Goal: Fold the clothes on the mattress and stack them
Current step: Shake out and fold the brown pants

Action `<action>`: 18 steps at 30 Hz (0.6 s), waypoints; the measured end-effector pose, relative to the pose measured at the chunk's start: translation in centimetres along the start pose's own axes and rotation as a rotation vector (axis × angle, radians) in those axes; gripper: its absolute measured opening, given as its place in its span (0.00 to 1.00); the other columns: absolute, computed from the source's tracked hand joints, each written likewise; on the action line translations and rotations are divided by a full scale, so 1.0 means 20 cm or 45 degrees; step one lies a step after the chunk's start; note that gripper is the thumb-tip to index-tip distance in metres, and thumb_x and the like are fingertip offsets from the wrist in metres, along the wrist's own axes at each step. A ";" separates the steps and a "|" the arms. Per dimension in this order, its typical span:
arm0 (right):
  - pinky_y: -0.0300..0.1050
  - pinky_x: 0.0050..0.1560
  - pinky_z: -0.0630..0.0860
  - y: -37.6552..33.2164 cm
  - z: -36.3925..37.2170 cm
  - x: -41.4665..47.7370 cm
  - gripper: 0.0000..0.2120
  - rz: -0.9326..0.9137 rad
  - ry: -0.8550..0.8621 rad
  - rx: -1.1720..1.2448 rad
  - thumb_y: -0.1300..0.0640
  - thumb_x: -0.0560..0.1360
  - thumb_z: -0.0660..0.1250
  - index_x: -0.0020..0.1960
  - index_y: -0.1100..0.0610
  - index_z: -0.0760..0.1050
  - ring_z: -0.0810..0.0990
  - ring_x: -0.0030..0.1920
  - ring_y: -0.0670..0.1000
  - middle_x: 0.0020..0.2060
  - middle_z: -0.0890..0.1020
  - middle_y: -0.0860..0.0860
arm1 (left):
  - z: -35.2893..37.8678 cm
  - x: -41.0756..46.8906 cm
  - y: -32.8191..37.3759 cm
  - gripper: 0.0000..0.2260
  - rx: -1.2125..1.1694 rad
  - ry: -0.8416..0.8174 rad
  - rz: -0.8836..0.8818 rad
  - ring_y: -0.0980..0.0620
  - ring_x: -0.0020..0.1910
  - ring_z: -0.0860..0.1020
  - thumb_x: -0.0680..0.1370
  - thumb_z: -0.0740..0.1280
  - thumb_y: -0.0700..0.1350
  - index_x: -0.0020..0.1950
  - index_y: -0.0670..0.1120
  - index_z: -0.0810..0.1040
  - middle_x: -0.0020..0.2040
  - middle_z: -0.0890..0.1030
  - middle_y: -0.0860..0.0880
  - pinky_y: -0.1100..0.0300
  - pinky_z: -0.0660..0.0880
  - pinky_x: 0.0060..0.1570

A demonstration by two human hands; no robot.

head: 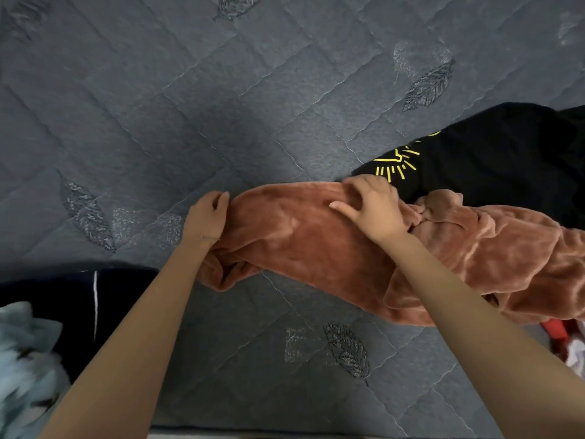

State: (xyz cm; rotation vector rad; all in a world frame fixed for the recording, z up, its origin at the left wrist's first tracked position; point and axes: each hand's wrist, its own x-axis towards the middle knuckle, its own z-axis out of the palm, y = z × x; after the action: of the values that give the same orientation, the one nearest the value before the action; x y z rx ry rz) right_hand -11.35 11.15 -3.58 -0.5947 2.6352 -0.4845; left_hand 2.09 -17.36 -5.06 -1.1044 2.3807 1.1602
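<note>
A rust-brown plush garment (304,242) lies stretched across the grey quilted mattress (196,90), running from the middle to the right edge. My left hand (207,215) grips its left end, fingers curled over the cloth's edge. My right hand (372,205) rests on top of the garment further right, fingers bent and pressing into the plush. A black garment with a yellow sun print (493,156) lies behind the brown one at the right, partly covered by it.
A dark navy cloth with a white stripe (82,308) and a pale blue fluffy item (22,359) lie at the lower left. Red and white items (566,343) show at the lower right edge. The mattress's near edge runs along the bottom.
</note>
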 end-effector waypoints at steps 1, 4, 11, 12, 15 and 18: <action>0.52 0.68 0.60 -0.07 0.03 0.01 0.27 -0.070 -0.039 0.019 0.37 0.72 0.69 0.65 0.51 0.75 0.69 0.67 0.54 0.62 0.77 0.51 | -0.02 0.00 -0.04 0.12 0.001 -0.026 -0.070 0.44 0.53 0.76 0.83 0.57 0.46 0.52 0.41 0.78 0.50 0.79 0.44 0.59 0.66 0.49; 0.53 0.75 0.53 -0.27 0.13 0.03 0.30 -0.132 -0.179 0.105 0.37 0.74 0.67 0.72 0.50 0.69 0.62 0.74 0.53 0.70 0.72 0.50 | -0.04 -0.04 -0.07 0.12 -0.087 -0.167 -0.168 0.44 0.54 0.75 0.82 0.58 0.40 0.56 0.36 0.79 0.54 0.79 0.39 0.63 0.65 0.47; 0.54 0.76 0.51 -0.53 0.22 0.09 0.26 -0.156 -0.266 0.153 0.38 0.77 0.62 0.70 0.51 0.70 0.69 0.69 0.54 0.64 0.76 0.52 | -0.04 -0.14 0.00 0.14 -0.215 -0.283 -0.105 0.54 0.34 0.71 0.82 0.61 0.46 0.41 0.39 0.78 0.34 0.75 0.47 0.59 0.66 0.38; 0.53 0.73 0.58 -0.54 0.21 0.10 0.23 -0.178 -0.263 0.139 0.39 0.77 0.63 0.65 0.53 0.74 0.72 0.64 0.55 0.59 0.79 0.53 | -0.06 -0.13 0.01 0.14 -0.223 -0.240 -0.079 0.54 0.33 0.69 0.82 0.62 0.45 0.39 0.39 0.77 0.32 0.73 0.48 0.59 0.66 0.38; 0.52 0.52 0.72 -0.57 0.16 0.11 0.14 -0.201 -0.238 0.323 0.47 0.78 0.68 0.43 0.57 0.76 0.75 0.43 0.52 0.38 0.78 0.49 | -0.15 -0.11 0.04 0.15 -0.270 -0.186 -0.020 0.52 0.39 0.73 0.82 0.61 0.46 0.43 0.37 0.79 0.37 0.76 0.45 0.59 0.68 0.39; 0.47 0.41 0.67 -0.58 0.10 0.12 0.17 -0.095 -0.232 0.578 0.50 0.78 0.68 0.34 0.56 0.69 0.67 0.33 0.46 0.29 0.68 0.46 | -0.24 -0.06 0.06 0.17 -0.349 -0.276 -0.025 0.54 0.40 0.75 0.82 0.61 0.51 0.44 0.40 0.81 0.39 0.78 0.48 0.70 0.69 0.37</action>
State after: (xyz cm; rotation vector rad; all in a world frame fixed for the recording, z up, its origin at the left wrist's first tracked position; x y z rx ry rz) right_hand -8.68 -0.39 -1.25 -0.5578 2.2323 -0.9665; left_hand 2.40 -19.95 -0.62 -1.0175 2.0877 1.5490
